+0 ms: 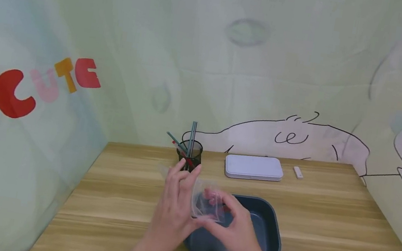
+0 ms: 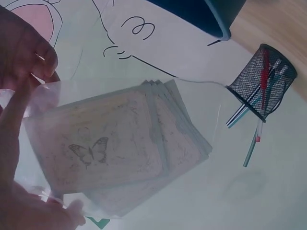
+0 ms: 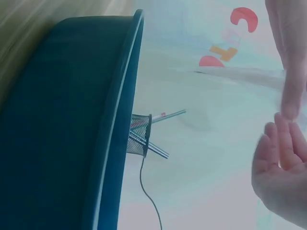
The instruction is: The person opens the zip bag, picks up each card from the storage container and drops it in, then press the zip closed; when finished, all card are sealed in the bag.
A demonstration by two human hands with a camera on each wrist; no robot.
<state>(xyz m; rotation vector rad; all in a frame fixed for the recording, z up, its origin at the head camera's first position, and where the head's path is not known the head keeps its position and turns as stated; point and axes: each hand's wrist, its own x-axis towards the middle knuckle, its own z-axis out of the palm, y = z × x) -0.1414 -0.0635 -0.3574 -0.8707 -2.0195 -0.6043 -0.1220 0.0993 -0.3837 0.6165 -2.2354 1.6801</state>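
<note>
A clear plastic bag [image 1: 209,202] is held up between both hands over a dark blue tray [image 1: 274,227]. In the left wrist view the bag contains a fanned stack of pale cards [image 2: 115,139]; the front one shows a butterfly. My left hand [image 1: 173,208] holds the bag's left side, its fingers pointing up and its thumb along the lower edge. Opposite it, my right hand [image 1: 238,226] grips the bag between thumb and fingers. Its fingertips show pinkish through the film. In the right wrist view, both hands' fingers come close together beside the bag's pale film [image 3: 235,74].
Behind the left hand stands a black mesh pen cup [image 1: 196,148] with several pencils or sticks. A pale lidded case [image 1: 254,167] and a small white block [image 1: 298,172] lie near the table's back edge. A printed curtain [image 1: 179,61] rises behind the wooden table [image 1: 336,237].
</note>
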